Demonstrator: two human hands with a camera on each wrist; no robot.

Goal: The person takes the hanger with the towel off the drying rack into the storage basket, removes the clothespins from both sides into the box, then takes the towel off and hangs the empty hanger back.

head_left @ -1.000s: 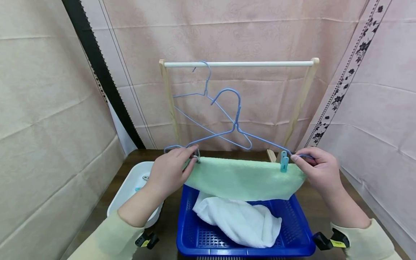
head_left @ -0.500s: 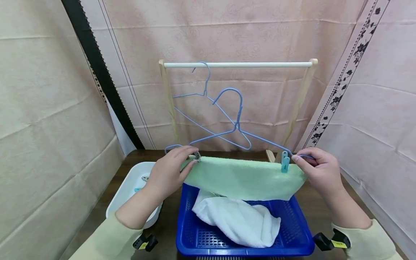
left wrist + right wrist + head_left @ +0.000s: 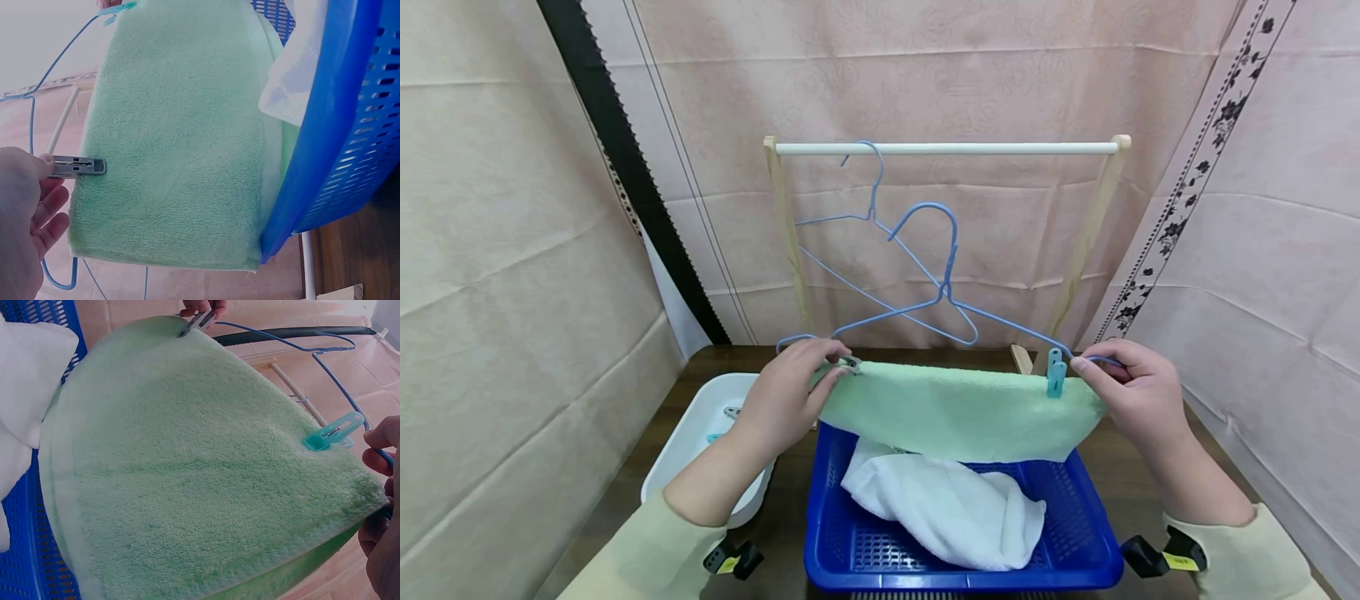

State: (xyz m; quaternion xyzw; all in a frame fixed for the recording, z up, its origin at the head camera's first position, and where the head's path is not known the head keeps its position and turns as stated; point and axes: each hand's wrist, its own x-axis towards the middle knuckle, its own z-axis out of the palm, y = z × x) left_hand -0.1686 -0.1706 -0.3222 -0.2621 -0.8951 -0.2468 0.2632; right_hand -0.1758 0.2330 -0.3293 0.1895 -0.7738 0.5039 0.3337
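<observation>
A light green towel (image 3: 962, 412) hangs folded over the lower bar of a blue wire hanger (image 3: 952, 250). My left hand (image 3: 786, 396) pinches a grey clothespin (image 3: 81, 165) between thumb and fingers; in the left wrist view its tip lies on the towel's top edge. At the opposite end, my right hand (image 3: 1138, 385) grips the hanger's corner. Just inside that hand, a teal clothespin (image 3: 334, 432) is clipped over the towel's edge. The towel hides most of the hanger's lower bar.
Below the towel, a blue plastic basket (image 3: 842, 575) holds a crumpled white cloth (image 3: 951, 517). A white tray (image 3: 677, 446) with clothespins stands at the left. Behind, another blue hanger (image 3: 877, 187) hangs from the white rod (image 3: 1000, 149) of a wooden-legged rack.
My left hand has shifted slightly left, and the grey clothespin in it has tilted from nearly upright towards flat. My right hand stays on the hanger's corner.
</observation>
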